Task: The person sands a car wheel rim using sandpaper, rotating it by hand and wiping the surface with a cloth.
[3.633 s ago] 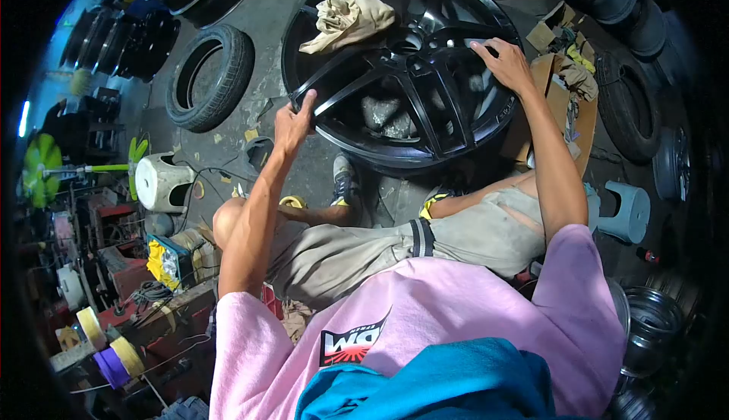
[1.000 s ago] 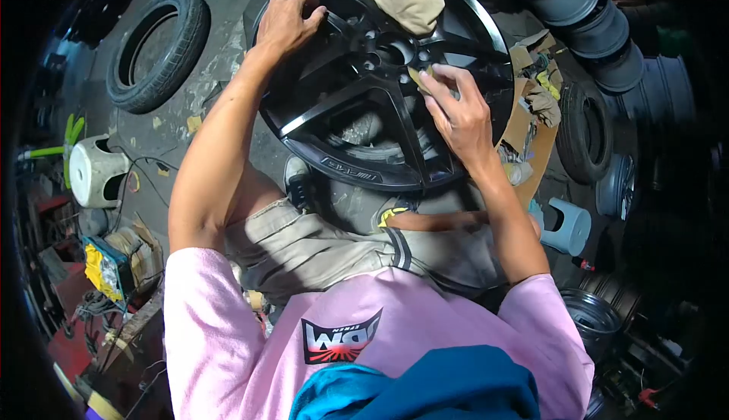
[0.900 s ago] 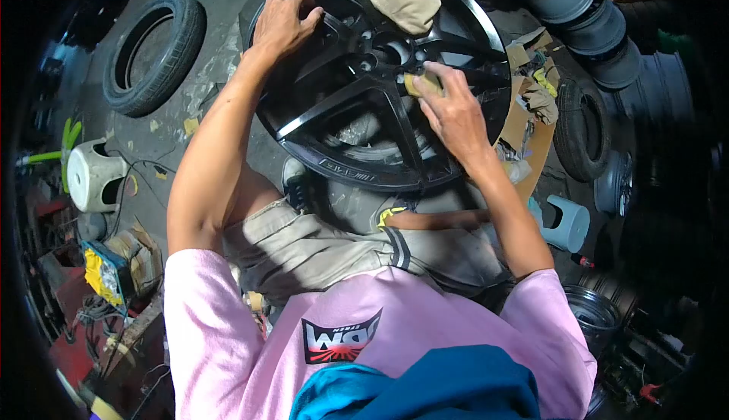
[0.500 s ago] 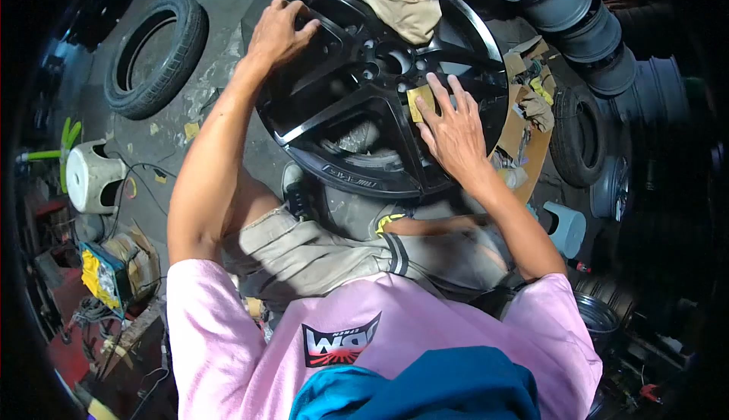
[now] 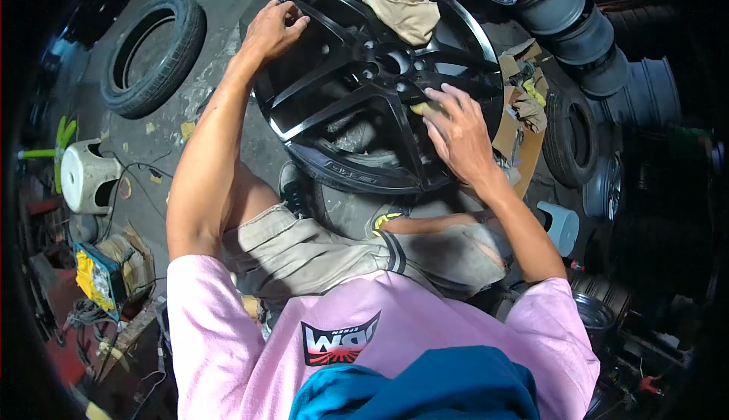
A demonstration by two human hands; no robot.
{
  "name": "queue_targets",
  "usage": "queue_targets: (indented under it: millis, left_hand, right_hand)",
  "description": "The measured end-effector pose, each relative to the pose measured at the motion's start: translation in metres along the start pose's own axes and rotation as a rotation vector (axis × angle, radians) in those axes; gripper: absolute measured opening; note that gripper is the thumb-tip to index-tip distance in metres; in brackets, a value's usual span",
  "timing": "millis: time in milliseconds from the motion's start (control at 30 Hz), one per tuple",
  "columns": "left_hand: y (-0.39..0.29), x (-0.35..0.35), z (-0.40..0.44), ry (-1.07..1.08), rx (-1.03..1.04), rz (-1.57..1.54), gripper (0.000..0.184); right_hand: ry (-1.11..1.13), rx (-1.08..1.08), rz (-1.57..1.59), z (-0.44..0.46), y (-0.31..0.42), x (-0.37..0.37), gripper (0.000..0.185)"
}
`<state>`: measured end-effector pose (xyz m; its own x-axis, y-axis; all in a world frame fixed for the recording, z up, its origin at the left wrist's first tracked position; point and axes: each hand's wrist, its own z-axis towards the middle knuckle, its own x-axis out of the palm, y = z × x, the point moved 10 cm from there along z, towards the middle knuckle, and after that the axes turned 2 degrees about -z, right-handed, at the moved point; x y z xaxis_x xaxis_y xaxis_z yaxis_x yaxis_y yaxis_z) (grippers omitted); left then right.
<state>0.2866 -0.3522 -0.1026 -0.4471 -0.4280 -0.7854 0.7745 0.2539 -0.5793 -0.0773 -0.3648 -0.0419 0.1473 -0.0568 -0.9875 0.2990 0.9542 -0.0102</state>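
A black multi-spoke wheel rim [image 5: 345,108] lies in front of me, with bright metal along parts of its edge. My left hand [image 5: 273,31] is closed over the rim's upper left edge, fingers curled on it. At the spokes right of the lower middle, my right hand [image 5: 461,131] has bent fingers pressed on a small yellow piece of sandpaper [image 5: 418,108]. Most of that piece is hidden under the fingers. A crumpled beige cloth [image 5: 401,8] rests on top of the rim, above the centre hole.
A loose tyre [image 5: 154,55] lies on the floor at the left, near a white stool [image 5: 89,177]. Several stacked rims [image 5: 558,6] stand at upper right. Cardboard with scraps [image 5: 524,143] and another tyre [image 5: 571,139] are right of the rim. A cable crosses the left floor.
My right hand's fingers have bent and drawn together, covering more of the sandpaper, which shows less than before. My left hand keeps its hold on the rim's edge. The view has shifted slightly.
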Motion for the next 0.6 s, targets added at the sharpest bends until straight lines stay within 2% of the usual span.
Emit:
queue_targets:
  millis: [67, 133, 200, 233, 333, 533, 600]
  left_hand:
    - [-0.003, 0.008, 0.002, 0.051, -0.019, 0.009, 0.040]
    - [-0.002, 0.018, 0.006, 0.065, 0.013, 0.038, 0.040]
    - [-0.001, 0.025, 0.008, 0.125, -0.009, 0.054, 0.040]
    - [-0.005, 0.021, 0.006, 0.054, 0.032, 0.035, 0.039]
    - [0.004, 0.024, 0.008, 0.051, 0.011, 0.015, 0.040]
    - [0.004, 0.029, 0.009, 0.091, 0.009, 0.004, 0.041]
    - [0.014, 0.037, 0.016, 0.122, -0.056, 0.024, 0.042]
  right_hand:
    - [-0.114, 0.052, 0.059, 0.008, -0.015, -0.005, 0.041]
    - [-0.124, 0.050, 0.032, 0.013, -0.018, 0.008, 0.044]
    - [-0.003, -0.075, -0.073, 0.018, -0.005, 0.041, 0.045]
    - [-0.048, 0.006, 0.056, 0.022, -0.008, 0.044, 0.043]
    - [-0.009, 0.002, 0.051, 0.035, -0.010, 0.054, 0.045]
    - [0.014, 0.004, 0.051, 0.004, -0.001, 0.048, 0.053]
    - [-0.017, 0.055, 0.088, 0.014, -0.004, 0.046, 0.053]
